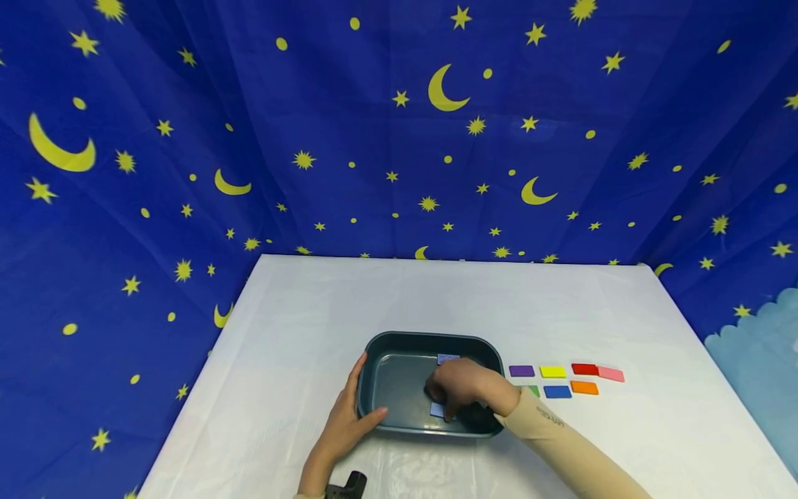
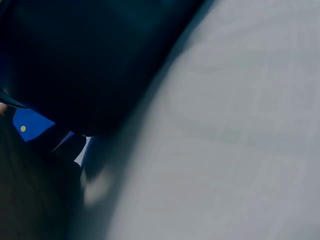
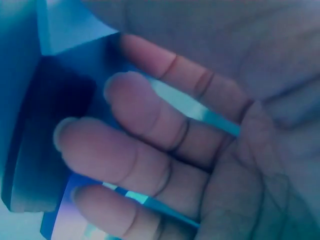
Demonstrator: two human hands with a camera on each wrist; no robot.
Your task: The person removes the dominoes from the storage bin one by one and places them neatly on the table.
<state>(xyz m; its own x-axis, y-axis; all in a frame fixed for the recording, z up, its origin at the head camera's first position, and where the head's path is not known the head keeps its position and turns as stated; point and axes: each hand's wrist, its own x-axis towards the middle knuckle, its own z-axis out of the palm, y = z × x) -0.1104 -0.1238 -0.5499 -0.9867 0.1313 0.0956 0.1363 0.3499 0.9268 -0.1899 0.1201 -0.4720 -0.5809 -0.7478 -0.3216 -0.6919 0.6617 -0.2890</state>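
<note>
A dark grey-green rectangular tray (image 1: 399, 434) with rounded corners stands on the white table. My left hand (image 1: 345, 423) grips its left end, thumb over the near corner and fingers along the outer wall; these are in deep shadow in the left wrist view. Inside the tray, my right hand (image 1: 464, 384) reaches down with bent fingers. Its thumb and index finger pinch a light blue tile (image 1: 438, 409), partly hidden by the hand. Another light blue tile (image 1: 447, 359) lies behind the knuckles. Beside the fingertips is a dark tile (image 3: 45, 145).
Right of the tray lie small tiles: purple (image 1: 521, 371), yellow (image 1: 553, 372), red (image 1: 584, 369), pink (image 1: 611, 374), blue (image 1: 557, 391), orange (image 1: 584, 388) and a green one (image 1: 533, 391) partly behind the right wrist. A blue curtain (image 1: 374, 132) with stars and moons surrounds the table (image 1: 299, 312).
</note>
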